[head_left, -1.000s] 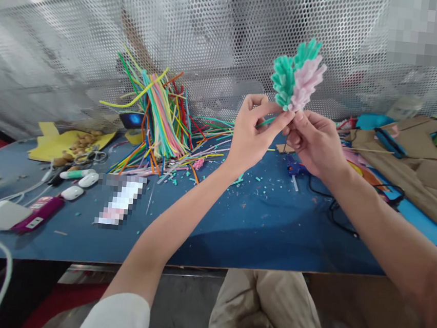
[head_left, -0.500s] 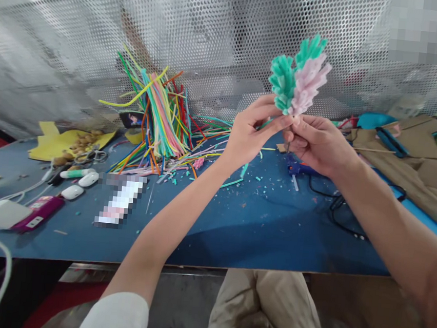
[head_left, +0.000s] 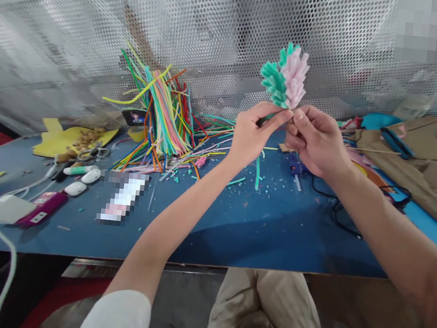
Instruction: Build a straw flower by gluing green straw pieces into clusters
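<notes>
A fuzzy bunch made of green pieces [head_left: 274, 83] and a pale pink piece [head_left: 295, 78] stands upright above the table, in front of the perforated metal panel. My left hand [head_left: 253, 131] pinches its base from the left, thumb and finger together. From the right, my right hand [head_left: 317, 137] is closed on the same base, its thumb on top and its fingers curled. The stem is mostly hidden by my fingers. A green pipe cleaner [head_left: 258, 173] hangs below my left hand.
Colourful pipe cleaners [head_left: 164, 117] are heaped at the back left. A blue glue gun [head_left: 297, 165] lies below my right hand. Scissors [head_left: 98, 152], a purple box [head_left: 42, 210] and white cables are at left, brown paper [head_left: 428, 153] at right.
The bunch has moved slightly left and down and has turned, so the pink piece now covers more of the green. My right hand has closed in around the base.
</notes>
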`<state>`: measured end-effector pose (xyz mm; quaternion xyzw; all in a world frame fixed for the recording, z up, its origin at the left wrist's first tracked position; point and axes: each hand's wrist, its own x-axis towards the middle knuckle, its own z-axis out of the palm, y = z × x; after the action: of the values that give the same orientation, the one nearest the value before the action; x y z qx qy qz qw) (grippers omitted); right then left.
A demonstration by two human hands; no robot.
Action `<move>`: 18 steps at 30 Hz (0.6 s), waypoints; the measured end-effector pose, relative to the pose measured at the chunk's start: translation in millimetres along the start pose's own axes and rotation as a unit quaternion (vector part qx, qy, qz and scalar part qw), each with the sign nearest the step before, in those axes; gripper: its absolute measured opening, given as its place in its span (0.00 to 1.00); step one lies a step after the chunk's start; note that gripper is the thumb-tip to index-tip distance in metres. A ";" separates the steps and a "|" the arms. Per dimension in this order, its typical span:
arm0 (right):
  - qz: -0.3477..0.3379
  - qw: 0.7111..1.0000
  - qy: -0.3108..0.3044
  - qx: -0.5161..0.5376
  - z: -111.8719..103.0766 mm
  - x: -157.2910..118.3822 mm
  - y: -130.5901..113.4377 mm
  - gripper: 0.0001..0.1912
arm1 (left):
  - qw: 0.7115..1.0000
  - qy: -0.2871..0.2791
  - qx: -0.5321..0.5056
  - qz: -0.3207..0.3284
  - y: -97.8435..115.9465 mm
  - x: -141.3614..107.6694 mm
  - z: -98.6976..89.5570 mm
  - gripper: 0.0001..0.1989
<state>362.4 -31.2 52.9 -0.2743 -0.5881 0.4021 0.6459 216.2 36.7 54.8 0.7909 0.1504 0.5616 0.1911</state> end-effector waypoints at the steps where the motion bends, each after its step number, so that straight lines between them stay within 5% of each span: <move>1: -0.011 1.000 0.016 -0.007 0.8 0.0 1.7 0.18 | 1.000 -0.003 0.010 0.001 -0.3 0.1 0.0 0.11; 8: -0.076 0.990 0.073 -0.094 -7.6 -0.6 13.5 0.11 | 0.995 -0.002 0.088 -0.045 2.9 -3.7 3.5 0.11; 18: -0.081 0.971 0.075 -0.213 -4.3 -18.3 20.5 0.08 | 0.982 -0.002 -0.044 -0.183 -0.7 -39.0 15.0 0.21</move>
<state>362.8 -35.4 25.4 -0.3864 -0.6303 0.1917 0.6455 217.6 17.7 17.6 0.7419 0.2675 0.5219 0.3251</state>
